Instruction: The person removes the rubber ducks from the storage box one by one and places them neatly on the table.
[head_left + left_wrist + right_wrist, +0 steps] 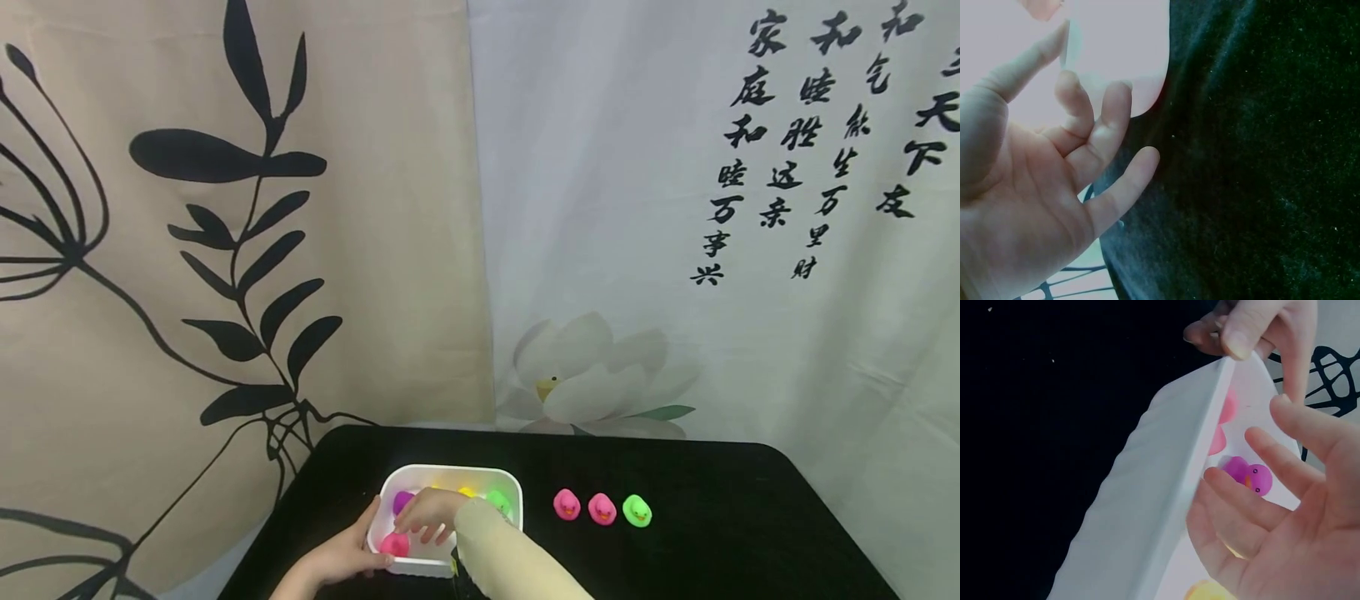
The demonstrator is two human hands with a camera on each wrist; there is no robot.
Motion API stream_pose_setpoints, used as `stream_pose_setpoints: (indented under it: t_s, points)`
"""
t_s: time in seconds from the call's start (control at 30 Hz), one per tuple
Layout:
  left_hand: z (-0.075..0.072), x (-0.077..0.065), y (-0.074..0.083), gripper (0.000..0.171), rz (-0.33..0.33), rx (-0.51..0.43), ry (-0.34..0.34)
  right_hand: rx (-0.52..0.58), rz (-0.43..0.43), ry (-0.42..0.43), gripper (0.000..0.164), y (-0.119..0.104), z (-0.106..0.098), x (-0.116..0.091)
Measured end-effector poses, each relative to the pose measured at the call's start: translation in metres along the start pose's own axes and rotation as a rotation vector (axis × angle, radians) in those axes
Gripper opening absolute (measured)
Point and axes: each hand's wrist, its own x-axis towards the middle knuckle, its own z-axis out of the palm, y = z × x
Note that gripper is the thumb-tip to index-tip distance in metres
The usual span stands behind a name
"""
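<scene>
A white plastic basin (422,567) stands on the black table, tilted across the right wrist view. My left hand (337,552) grips its left edge near the front corner, thumb and fingers on either side of the wall. My right hand (435,508) is over the basin's inside, its fingers loosely spread and holding nothing. Nearest to those fingers is a purple toy duck (1259,479). Inside are also a pink duck (395,545), a green duck (498,500) and yellow ducks (467,492), partly hidden by the right hand and arm.
To the basin's right, two pink ducks (567,504) and a green duck (637,511) sit in a row on the black cloth-covered table (712,533). Behind the table hangs a printed curtain (405,250) with leaves and writing.
</scene>
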Motion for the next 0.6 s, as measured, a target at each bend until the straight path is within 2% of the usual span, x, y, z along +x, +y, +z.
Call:
stream_pose_setpoints:
  t_s: [0.33,0.6]
  points:
    - [0.001,0.000,0.001,0.102,-0.036,0.006,-0.007,-0.076,-0.032,-0.025,0.019,-0.003,0.010,-0.005]
    - [0.000,0.000,0.001,0.102,-0.054,0.025,0.004,-0.090,-0.035,0.072,0.018,-0.001,0.020,-0.002]
